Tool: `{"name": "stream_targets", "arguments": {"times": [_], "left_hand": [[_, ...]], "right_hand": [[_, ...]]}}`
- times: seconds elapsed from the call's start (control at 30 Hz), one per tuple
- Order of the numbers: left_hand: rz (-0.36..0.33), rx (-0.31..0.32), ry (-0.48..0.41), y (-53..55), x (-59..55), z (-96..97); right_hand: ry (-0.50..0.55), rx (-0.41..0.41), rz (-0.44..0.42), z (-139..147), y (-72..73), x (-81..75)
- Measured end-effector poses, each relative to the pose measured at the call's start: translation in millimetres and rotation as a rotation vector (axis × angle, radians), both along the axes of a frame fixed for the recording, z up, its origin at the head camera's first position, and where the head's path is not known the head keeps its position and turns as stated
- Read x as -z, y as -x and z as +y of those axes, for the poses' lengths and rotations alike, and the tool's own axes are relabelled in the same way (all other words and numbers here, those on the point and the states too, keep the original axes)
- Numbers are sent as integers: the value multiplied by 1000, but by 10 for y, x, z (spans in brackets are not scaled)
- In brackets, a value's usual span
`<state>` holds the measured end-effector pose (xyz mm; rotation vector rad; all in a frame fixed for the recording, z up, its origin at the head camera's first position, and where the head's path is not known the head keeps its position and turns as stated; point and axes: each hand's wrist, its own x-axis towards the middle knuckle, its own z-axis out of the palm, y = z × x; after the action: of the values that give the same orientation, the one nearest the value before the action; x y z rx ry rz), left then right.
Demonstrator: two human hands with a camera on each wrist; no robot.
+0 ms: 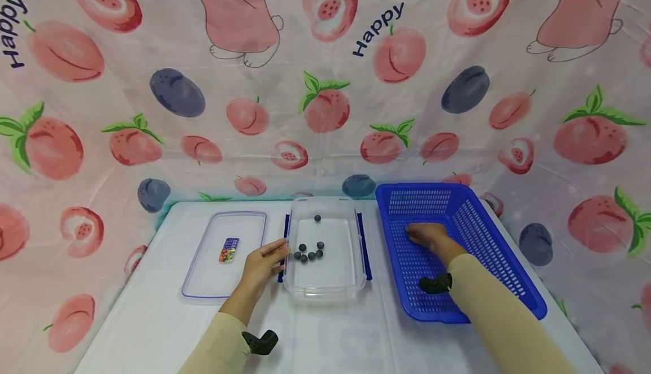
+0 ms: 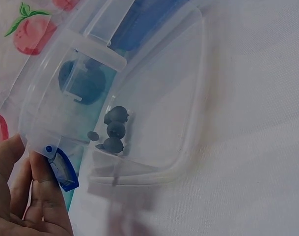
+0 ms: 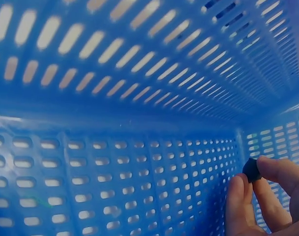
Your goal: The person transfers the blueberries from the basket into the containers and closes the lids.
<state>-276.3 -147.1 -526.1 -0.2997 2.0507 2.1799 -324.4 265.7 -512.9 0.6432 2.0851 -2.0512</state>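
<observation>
My left hand point(image 1: 260, 265) grips the left rim of a clear plastic container point(image 1: 325, 291), thumb above and fingers beside its blue latch point(image 2: 64, 169). Several blueberries point(image 1: 312, 256) lie grouped inside toward the left, and a single blueberry point(image 1: 317, 218) sits apart near the far end. Inside the blue basket point(image 1: 402, 283), my right hand point(image 1: 428, 235) is low near the left wall. The right wrist view shows its thumb and fingertips pinching one dark blueberry point(image 3: 251, 169), which the hand hides in the head view.
A clear lid point(image 1: 203, 283) with a blue seal and a colourful label point(image 1: 229, 250) lies flat left of the container. The basket stands on the right, its slotted walls higher than its floor. A fruit-print cloth point(image 1: 325, 153) hangs behind the white table point(image 1: 325, 340).
</observation>
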Motion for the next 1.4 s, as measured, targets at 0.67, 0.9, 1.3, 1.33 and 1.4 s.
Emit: {"name": "stream_targets", "arguments": {"times": [0.67, 0.9, 1.3, 1.33, 1.4], "left_hand": [[-2, 8, 1, -40, 8, -9], [-7, 1, 10, -18, 18, -17], [0, -2, 8, 18, 36, -22], [0, -1, 8, 16, 34, -21], [5, 2, 6, 13, 32, -19]], "right_hand": [[343, -151, 30, -82, -239, -166], [343, -220, 82, -132, -334, -234], [271, -270, 128, -292, -378, -373], [270, -271, 129, -301, -382, -383], [274, -283, 141, -322, -393, -401]]}}
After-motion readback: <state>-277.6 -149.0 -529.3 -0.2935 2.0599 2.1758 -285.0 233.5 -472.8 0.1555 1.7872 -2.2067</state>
